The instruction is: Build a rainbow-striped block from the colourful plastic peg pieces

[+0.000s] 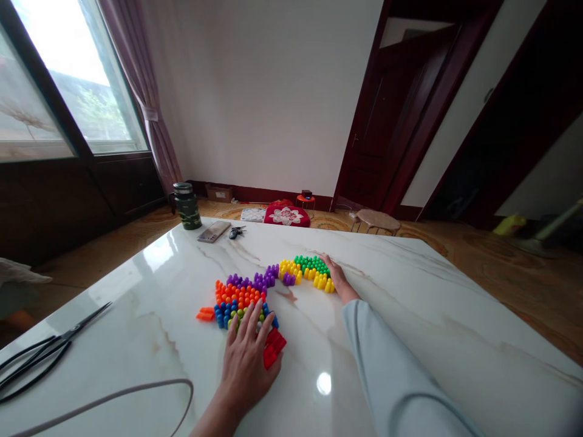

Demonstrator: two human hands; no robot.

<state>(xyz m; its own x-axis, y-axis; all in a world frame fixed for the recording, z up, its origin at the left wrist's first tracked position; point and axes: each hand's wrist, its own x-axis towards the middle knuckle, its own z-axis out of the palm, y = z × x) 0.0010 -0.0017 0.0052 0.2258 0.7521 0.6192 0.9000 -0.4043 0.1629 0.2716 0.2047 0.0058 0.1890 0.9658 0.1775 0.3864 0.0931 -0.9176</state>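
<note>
Relative to the table (410, 273), the band of coloured pieces (259, 281) lies across the middle of the top, curving from the near side toward the far edge. The left hand (246, 358) lies over the band's near end: fingers extended and slightly spread, tips among the yellow-green pieces (240, 314), with no closed grasp visible. The right hand (336, 273) is at the end toward the table's far edge: fingertips rest against the green pieces (312, 263); the thumb is not distinguishable, so a grip cannot be confirmed. The red pieces (274, 346) sit between the left thumb and forefinger. Individual pieces appear to be moulded plastic: judged light, stiff, not fragile, and liable to slide on the glossy top. Grasp each by its sides, below the rounded head.
</note>
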